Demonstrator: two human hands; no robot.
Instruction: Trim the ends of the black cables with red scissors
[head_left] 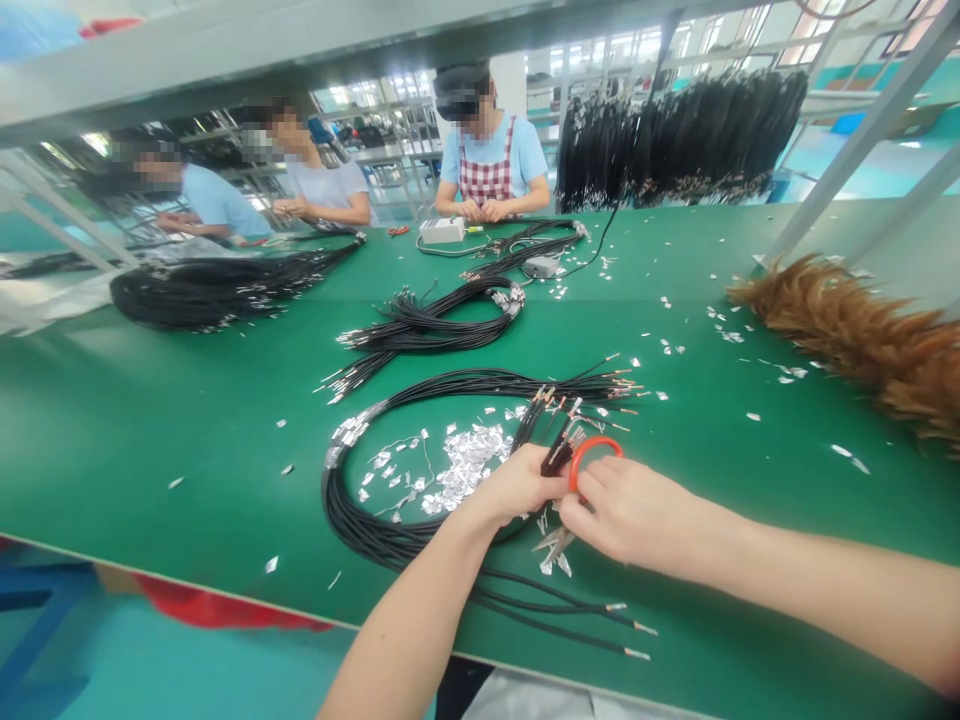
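The left hand [529,485] and right hand [622,505] are bare, with slender fingers partly hidden from view. Both wrists are bare too. The left forearm [427,620] is smooth and slim, widening from the wrist towards the near edge; the right forearm [810,580] is also bare and broadens towards the right. At the near edge shows pale grey-white cloth [540,698], softly creased, with a dark patch [459,688] just left of it, too cropped to identify.
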